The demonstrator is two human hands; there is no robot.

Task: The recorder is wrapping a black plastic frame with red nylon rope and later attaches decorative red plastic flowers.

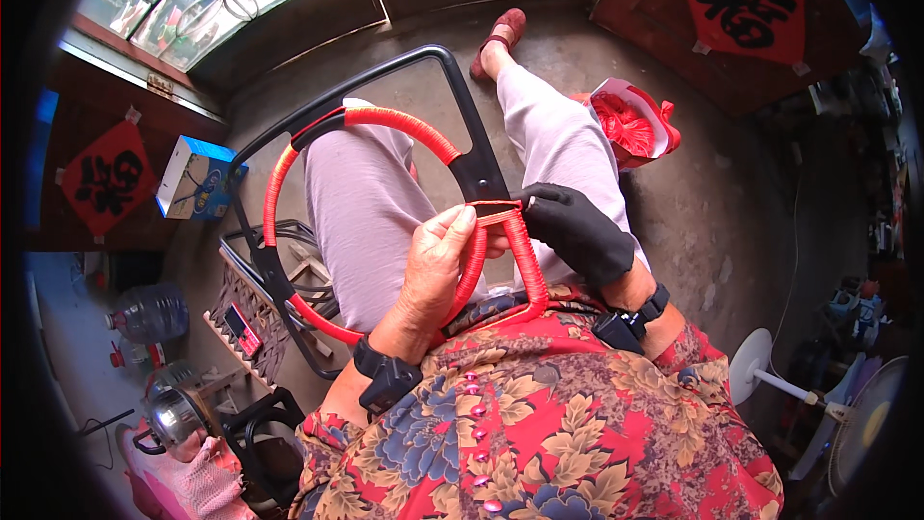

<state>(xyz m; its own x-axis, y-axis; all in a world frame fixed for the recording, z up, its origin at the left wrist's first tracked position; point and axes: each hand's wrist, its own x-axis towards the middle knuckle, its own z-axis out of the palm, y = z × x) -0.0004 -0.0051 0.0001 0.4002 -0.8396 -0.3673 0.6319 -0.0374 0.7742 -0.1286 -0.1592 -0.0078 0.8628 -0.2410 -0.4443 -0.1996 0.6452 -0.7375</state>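
A black metal frame (452, 77) with rounded corners rests across my lap, tilted, with a ring joined inside it. Red cord (404, 121) is wound tightly around much of the ring and the near part of the frame, while other parts stay bare black. My bare left hand (433, 265) pinches a few loose strands of red cord (495, 220) between thumb and fingers. At the other end of these strands, my right hand (577, 231), in a black glove, grips the cord at the frame's bar. Its fingertips are partly hidden.
Beside my right leg sits a red bag (630, 120). To the left are a blue box (197, 178), a clear plastic jug (152, 314), a woven stool (228, 299) bearing a red phone (243, 329), and a metal kettle (179, 421). A white fan (871, 424) stands at right.
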